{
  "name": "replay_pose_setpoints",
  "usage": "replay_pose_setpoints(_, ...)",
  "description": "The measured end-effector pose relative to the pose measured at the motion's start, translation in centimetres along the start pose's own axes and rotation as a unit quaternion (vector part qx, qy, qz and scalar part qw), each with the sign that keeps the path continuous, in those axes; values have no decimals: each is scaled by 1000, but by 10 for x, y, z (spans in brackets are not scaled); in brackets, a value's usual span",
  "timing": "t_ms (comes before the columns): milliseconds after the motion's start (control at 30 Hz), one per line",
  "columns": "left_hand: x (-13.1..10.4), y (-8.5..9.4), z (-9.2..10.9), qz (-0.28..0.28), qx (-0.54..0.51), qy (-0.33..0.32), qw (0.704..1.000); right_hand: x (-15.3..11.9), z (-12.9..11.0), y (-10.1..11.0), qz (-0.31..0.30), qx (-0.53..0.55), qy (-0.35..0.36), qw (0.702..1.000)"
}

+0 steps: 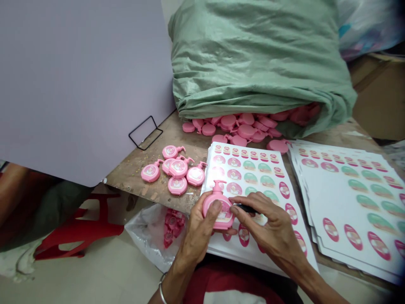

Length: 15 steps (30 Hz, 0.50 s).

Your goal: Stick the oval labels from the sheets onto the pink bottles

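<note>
My left hand [196, 230] is closed around a pink toy pump bottle [223, 199], its thumb pressed on the front. An oval picture sticker shows on the bottle's face, partly under the thumb. Between the fingers of my right hand [274, 228] is a small black-handled tool [247, 208]; its tip points at the bottle's right edge, and its exact kind cannot be made out. Both hands are above a stack of sticker sheets [257, 172] printed with pink and green ovals. Left of that stack lie several pink bottles [179, 167] with stickers on their faces.
Several plain pink bottles [245, 130] spill from a large green sack [259, 55]. A second sticker-sheet stack [332, 196] lies right. A grey panel [85, 84] with a black wire stand [145, 133] rises left. Below are a plastic bag [148, 230], a red stool [79, 232] and a person's arm [11, 190].
</note>
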<state>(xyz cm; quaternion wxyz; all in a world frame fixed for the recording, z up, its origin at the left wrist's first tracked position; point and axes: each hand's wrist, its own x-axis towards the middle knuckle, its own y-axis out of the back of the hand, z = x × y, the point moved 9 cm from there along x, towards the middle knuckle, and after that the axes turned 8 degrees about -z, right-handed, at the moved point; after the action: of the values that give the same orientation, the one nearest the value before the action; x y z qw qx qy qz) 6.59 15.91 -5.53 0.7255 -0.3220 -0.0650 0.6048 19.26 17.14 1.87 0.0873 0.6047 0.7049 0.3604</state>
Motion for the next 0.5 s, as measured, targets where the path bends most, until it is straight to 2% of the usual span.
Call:
replay_pose_setpoints(67, 1, -6, 2, -34, 1, -12, 999, 0, -1, -1, -1, -5, 6, 1000)
replay_pose_setpoints(133, 1, -6, 1, -33, 16, -13, 999, 0, -2, -1, -3, -17, 11, 1000)
replay_pose_setpoints(267, 1, 2, 0, 4, 56, -13, 998, -2, -1, -2, -3, -103, 31, 994)
replay_pose_setpoints(367, 1, 9, -1, 42, 63, -13, 997, -5, 10, 3, 28, -183, -3, 983)
replay_pose_setpoints(433, 0, 14, -4, 65, 75, -22, 995, -7, 19, 2, 43, -156, -49, 986)
replay_pose_setpoints(500, -2, 23, -4, 99, 114, -49, 987, -8, 24, -9, 30, -71, -88, 993)
